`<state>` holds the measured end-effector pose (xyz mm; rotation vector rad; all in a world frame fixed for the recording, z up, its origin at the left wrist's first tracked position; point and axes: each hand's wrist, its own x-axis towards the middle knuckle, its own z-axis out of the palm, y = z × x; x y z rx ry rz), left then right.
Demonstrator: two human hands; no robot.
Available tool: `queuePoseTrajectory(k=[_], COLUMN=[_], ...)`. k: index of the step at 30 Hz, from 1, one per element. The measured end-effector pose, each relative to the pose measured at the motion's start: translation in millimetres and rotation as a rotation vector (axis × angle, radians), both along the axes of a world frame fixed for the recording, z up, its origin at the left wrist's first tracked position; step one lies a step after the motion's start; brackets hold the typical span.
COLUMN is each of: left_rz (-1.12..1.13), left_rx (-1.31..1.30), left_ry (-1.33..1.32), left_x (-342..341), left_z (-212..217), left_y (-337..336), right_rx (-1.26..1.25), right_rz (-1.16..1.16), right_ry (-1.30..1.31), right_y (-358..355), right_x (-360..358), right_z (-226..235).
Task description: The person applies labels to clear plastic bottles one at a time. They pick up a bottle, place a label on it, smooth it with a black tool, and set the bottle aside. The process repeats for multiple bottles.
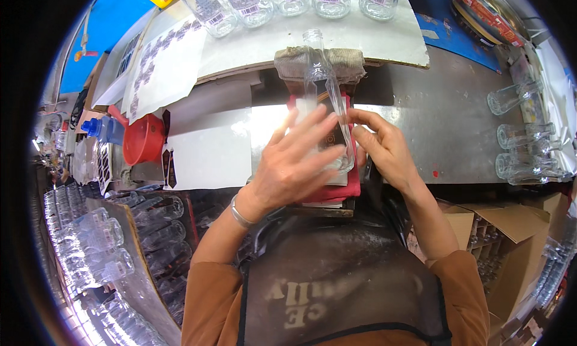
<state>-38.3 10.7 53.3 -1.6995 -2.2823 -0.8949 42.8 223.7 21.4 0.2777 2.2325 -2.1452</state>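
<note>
A clear glass bottle [320,71] lies tilted on a narrow stand in front of me, its neck on a padded cloth rest [350,65] and its base toward me. A dark label with orange marks shows on its body, partly hidden by my hand. My left hand [294,160] is over the label with fingers stretched and spread, slightly blurred; whether the fingers press the glass, I cannot tell. At the bottle's right edge is my right hand [387,151], index finger and thumb bent and apart, close to the glass. Red cloth [353,181] lies beneath the bottle.
Several clear bottles [330,6] stand on the white board ahead. A label sheet [159,66] and red pan [143,140] are at left. Glass bottles [514,100] lie at right. Racked bottles [105,238] fill the lower left; an open cardboard box [511,220] sits lower right.
</note>
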Motion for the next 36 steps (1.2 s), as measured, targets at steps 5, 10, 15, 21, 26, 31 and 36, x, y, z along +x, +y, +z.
queuePoseTrajectory(k=[5, 10, 15, 21, 26, 31, 36], left_rz=[0.062, 0.240, 0.244, 0.254, 0.248, 0.280, 0.156], left_rx=[0.264, 0.266, 0.258, 0.255, 0.257, 0.485, 0.472], left_ry=[-0.336, -0.461, -0.447, -0.410, -0.410, -1.219, -1.307], left_x=[-16.2, -30.2, -31.7, -31.7, -32.9, 0.3, 11.9], left_z=[0.7, -12.6, -15.5, -16.9, -22.2, -34.4, -27.4], left_y=[0.8, 23.1, 25.8, 24.7, 23.8, 12.0, 10.0], right_rx=[0.119, 0.240, 0.204, 0.205, 0.170, -0.008, 0.028], right_rz=[-0.016, 0.004, -0.020, -0.020, -0.018, -0.022, -0.019], right_ry=[0.049, 0.028, 0.037, 0.022, 0.067, -0.017, -0.014], right_y=[-4.6, -9.5, -12.2, -13.4, -11.2, -10.9, -18.9], right_x=[-21.6, -24.1, -21.7, -21.9, -20.1, 3.1, 6.7], right_z=[12.5, 21.6, 21.0, 20.2, 11.8, 4.7, 4.8])
